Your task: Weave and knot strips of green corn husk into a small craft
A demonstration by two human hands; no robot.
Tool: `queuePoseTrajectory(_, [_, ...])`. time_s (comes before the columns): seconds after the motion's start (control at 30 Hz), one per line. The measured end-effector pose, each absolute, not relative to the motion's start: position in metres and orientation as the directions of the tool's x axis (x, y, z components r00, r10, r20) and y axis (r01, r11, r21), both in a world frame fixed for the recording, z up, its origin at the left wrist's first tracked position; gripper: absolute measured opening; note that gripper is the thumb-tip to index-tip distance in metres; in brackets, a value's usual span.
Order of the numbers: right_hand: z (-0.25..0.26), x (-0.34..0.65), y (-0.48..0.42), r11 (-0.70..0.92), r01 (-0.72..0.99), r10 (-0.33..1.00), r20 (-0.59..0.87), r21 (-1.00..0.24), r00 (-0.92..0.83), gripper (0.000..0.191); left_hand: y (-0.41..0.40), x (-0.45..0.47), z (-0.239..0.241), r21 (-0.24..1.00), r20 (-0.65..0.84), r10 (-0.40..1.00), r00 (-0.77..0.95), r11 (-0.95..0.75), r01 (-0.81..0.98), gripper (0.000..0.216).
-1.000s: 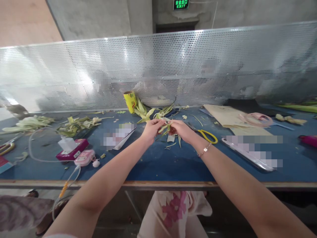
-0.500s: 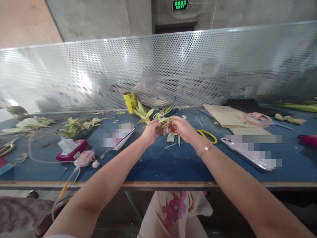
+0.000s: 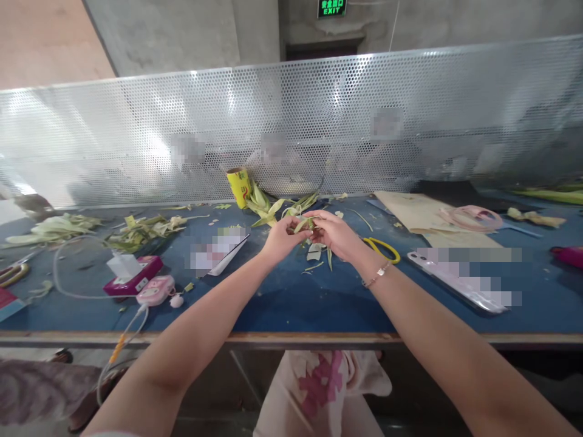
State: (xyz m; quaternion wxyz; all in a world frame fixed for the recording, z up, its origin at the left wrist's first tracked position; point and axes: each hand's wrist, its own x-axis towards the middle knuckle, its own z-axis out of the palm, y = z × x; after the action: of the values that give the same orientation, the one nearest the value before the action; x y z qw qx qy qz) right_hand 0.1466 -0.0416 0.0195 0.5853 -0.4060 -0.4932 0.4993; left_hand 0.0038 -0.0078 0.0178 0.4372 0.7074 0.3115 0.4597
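My left hand (image 3: 281, 237) and my right hand (image 3: 334, 233) meet above the middle of the blue table (image 3: 291, 297). Both pinch the same small bundle of green leaf strips (image 3: 302, 225) between fingertips. A bracelet sits on my right wrist. Loose leaf scraps (image 3: 315, 254) lie on the table just below the hands. More long green leaves (image 3: 273, 209) lie just behind them, near a yellow cup (image 3: 239, 186).
Yellow-handled scissors (image 3: 381, 249) lie right of my right hand. A phone (image 3: 455, 282) and brown paper (image 3: 423, 215) are further right. At left are a pink box (image 3: 132, 274), a pink charger with cable (image 3: 155, 290) and leaf piles (image 3: 141, 227). A perforated metal screen (image 3: 291, 121) backs the table.
Both hands rose slightly and moved a little away from me with the leaf strips; the fingers have shifted their pinch on the bundle.
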Motion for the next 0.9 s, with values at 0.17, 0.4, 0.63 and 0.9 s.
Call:
queuePoseTrajectory(0.17, [0.0177, 0.1487, -0.0422, 0.23, -0.16, 0.971, 0.238, -0.96, -0.029, 0.019, -0.007, 0.0056, 0.0166, 0.94, 0.329, 0.86, 0.39, -0.336, -0.052, 0.026])
queuePoseTrajectory(0.4, [0.0122, 0.1535, -0.0365, 0.343, -0.132, 0.939, 0.343, -0.93, 0.025, 0.026, -0.0098, 0.0048, 0.0176, 0.961, 0.276, 0.862, 0.426, -0.249, -0.119, 0.024])
queuePoseTrajectory(0.63, [0.0108, 0.1522, -0.0334, 0.348, -0.273, 0.936, 0.35, -0.897, 0.043, 0.033, -0.0097, 0.0044, 0.0187, 0.969, 0.236, 0.84, 0.488, -0.166, -0.183, 0.02])
queuePoseTrajectory(0.9, [0.0132, 0.1473, -0.0374, 0.41, -0.29, 0.911, 0.401, -0.865, 0.093, 0.027, -0.0158, 0.0069, 0.022, 0.956, 0.047, 0.873, 0.485, 0.102, -0.276, 0.007])
